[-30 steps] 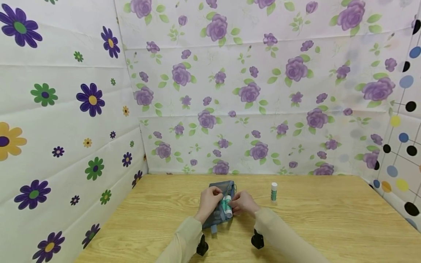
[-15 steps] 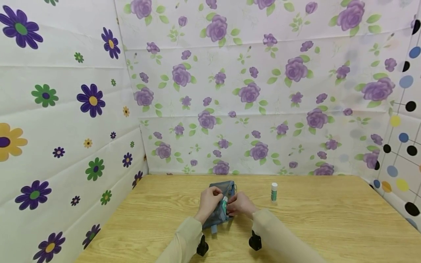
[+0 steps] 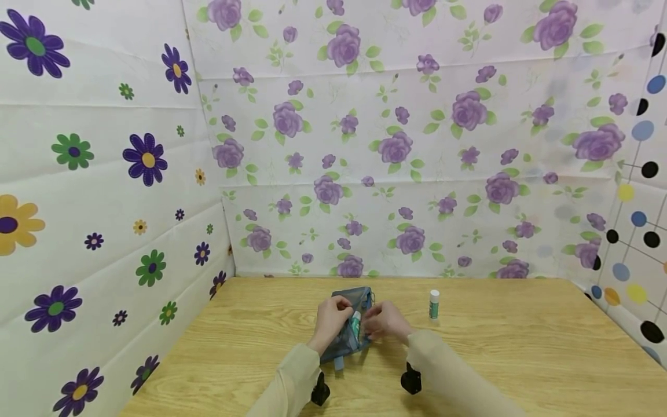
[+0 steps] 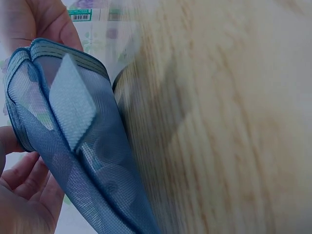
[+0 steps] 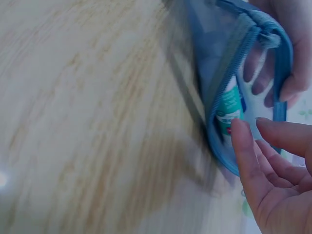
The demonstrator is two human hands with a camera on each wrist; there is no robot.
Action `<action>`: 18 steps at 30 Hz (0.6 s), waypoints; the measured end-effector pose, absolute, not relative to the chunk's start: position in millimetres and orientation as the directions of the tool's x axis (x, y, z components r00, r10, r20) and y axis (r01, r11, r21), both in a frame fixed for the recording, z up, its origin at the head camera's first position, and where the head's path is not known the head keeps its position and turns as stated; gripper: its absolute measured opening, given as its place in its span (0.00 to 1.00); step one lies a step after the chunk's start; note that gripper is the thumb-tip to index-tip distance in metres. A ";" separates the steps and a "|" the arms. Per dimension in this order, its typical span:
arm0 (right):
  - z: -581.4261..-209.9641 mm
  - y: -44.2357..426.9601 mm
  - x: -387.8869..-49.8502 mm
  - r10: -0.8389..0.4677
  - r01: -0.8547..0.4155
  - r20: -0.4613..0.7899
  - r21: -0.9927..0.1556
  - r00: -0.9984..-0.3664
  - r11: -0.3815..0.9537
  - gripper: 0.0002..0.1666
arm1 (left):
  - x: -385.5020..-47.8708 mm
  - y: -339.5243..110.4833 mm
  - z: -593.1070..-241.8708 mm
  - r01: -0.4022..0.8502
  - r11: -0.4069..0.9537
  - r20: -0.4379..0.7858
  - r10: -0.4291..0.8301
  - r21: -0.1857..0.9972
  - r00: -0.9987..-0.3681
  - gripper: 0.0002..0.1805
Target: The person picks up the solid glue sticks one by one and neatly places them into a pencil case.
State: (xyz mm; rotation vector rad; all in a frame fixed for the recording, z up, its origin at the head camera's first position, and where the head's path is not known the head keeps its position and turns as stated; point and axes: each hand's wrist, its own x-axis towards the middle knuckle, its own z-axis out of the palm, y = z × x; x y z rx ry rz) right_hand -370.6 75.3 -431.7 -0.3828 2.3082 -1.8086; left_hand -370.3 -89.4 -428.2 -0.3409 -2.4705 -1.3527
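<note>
A blue mesh zipper pouch [image 3: 341, 344] lies on the table with its mouth unzipped. My left hand [image 3: 331, 318] grips the pouch's edge, its fingers partly visible through the mesh in the right wrist view. A glue stick [image 5: 230, 105] with a green label sits inside the opening, and round ends of other items show faintly through the mesh. Right at the mouth, my right hand [image 5: 282, 170] has its fingers extended and holds nothing; a fingertip overlaps the glue stick, but contact is unclear. Another glue stick [image 3: 434, 304], white-capped, stands upright to the right.
The wooden table [image 3: 521, 336] reaches back to a flower-printed curtain [image 3: 396, 202]. Patterned sheets also hang on the left and right sides. A fabric tab [image 3: 339, 363] sticks out from the pouch's near end.
The right hand moved a glue stick into the pouch's mouth, let go of it and drew back slightly to the right. The left hand has kept its grip on the pouch.
</note>
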 end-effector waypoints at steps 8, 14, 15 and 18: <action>-419.3 87.6 -367.9 -0.281 -0.100 0.037 -0.972 -0.959 0.214 0.17 | -369.8 -88.7 -427.4 0.341 0.523 0.364 0.063 0.781 -0.929 0.04; -414.0 94.8 -366.9 -0.243 -0.072 0.028 -0.982 -0.970 0.174 0.18 | -370.2 -88.6 -427.3 0.342 0.517 0.366 0.058 0.785 -0.929 0.04; -413.9 96.2 -366.7 -0.239 -0.068 0.025 -0.982 -0.971 0.174 0.17 | -370.3 -88.6 -427.5 0.343 0.519 0.367 0.059 0.783 -0.928 0.04; -414.5 100.5 -366.3 -0.233 -0.063 0.021 -0.982 -0.972 0.177 0.17 | -370.2 -88.5 -428.5 0.341 0.525 0.366 0.060 0.780 -0.929 0.04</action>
